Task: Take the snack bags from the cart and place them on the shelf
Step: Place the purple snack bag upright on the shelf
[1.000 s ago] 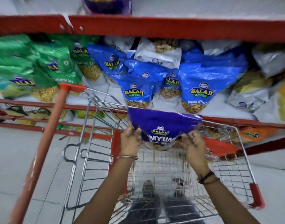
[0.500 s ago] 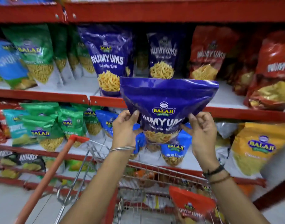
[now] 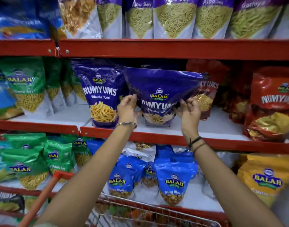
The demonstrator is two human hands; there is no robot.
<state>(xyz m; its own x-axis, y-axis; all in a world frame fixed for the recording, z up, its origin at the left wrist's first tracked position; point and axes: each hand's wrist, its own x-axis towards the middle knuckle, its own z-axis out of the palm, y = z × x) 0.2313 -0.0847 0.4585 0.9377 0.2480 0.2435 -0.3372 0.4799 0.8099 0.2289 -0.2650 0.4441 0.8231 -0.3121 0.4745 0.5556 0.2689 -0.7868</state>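
Observation:
A purple Numyums snack bag (image 3: 161, 89) is held upright between both hands, its base touching or just above the white middle shelf (image 3: 211, 128). My left hand (image 3: 128, 108) pinches the bag's lower left side; my right hand (image 3: 188, 110) pinches its lower right side. A matching purple Numyums bag (image 3: 100, 94) stands on the same shelf just to the left. The wire cart (image 3: 140, 213) shows at the bottom edge, with orange and red packs dimly seen inside.
Red Numyums bags (image 3: 271, 104) fill the shelf's right side, green bags (image 3: 26, 86) the left. Aloo Sev bags (image 3: 173, 17) line the shelf above. Blue Shing Bhujia bags (image 3: 173, 182) and a yellow bag (image 3: 265, 179) sit below. The cart's orange handle (image 3: 40, 200) rises at lower left.
Both hands have lifted the purple bag out of the cart and carried it up and forward onto the middle shelf. The view has tilted up from the cart to the shelves.

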